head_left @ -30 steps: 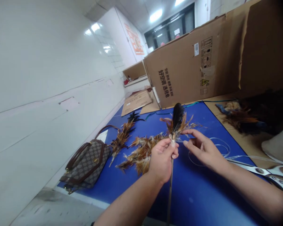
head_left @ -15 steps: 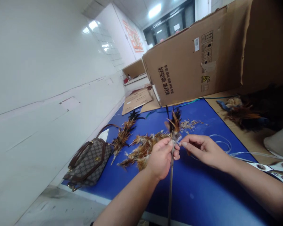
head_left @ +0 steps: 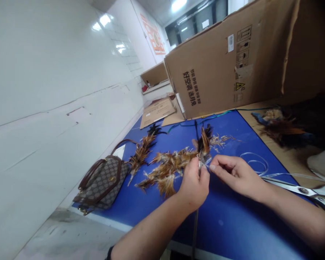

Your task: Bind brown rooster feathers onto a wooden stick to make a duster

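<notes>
My left hand (head_left: 196, 186) is closed around a thin stick (head_left: 195, 231), just below the brown and black feathers (head_left: 205, 139) at its upper end. The stick runs down past the table's front edge. To the right, my right hand (head_left: 234, 175) pinches a clear plastic string (head_left: 207, 162) between thumb and forefinger, close to the feather base. Its other fingers are curled. Where the string meets the stick is partly hidden by my left fingers. Loose brown feathers (head_left: 165, 173) lie in rows left of my hands on the blue table top (head_left: 222, 224).
A feathered piece (head_left: 141, 153) lies beside a patterned handbag (head_left: 105, 184) at left. Scissors (head_left: 300, 189) and looped clear string (head_left: 265, 168) are at right. A large cardboard box (head_left: 213, 72) stands behind. Feather scraps (head_left: 219, 141) and a dark feather heap (head_left: 287, 130) lie farther right.
My left hand has turned, its back now more toward me, with thumb and fingers pressed at the feather base. My right hand stays close by, still pinching. The view has shifted slightly.
</notes>
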Demonstrator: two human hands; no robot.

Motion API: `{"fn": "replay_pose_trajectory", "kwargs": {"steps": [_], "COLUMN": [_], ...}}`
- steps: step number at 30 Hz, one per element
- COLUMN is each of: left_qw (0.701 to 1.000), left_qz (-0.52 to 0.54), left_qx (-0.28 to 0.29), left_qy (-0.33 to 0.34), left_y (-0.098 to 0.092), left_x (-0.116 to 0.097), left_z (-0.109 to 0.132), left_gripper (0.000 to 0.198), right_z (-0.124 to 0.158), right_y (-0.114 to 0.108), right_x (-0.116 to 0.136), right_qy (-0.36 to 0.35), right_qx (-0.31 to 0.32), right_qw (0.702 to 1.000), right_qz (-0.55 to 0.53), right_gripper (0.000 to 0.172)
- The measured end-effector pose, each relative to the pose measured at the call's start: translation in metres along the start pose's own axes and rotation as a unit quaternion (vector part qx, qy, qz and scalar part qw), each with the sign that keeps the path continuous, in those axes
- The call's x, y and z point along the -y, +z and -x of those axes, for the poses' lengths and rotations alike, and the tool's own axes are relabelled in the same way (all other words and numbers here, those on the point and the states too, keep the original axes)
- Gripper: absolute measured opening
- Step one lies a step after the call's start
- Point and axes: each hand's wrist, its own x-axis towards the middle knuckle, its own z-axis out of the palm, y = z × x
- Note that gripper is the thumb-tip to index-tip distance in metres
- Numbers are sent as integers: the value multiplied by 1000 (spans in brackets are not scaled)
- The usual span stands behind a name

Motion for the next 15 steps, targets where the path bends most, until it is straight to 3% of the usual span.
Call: {"fn": "replay_pose_trajectory", "kwargs": {"steps": [7, 15], "left_qw": [989, 986], "left_qz": [-101, -138], "left_qx": [-28, -30], "left_qy": [104, 88], "left_y": [4, 2], "left_x": [-1, 4], "left_z": [2, 0], "left_gripper": [17, 7], "right_z": [3, 5], "right_y": [4, 11], "right_x": [-3, 9], "right_qy": [-5, -60], "right_qx": [3, -5], "right_qw": [1000, 997], "right_qz": [-16, 51], "right_gripper": [37, 35]}}
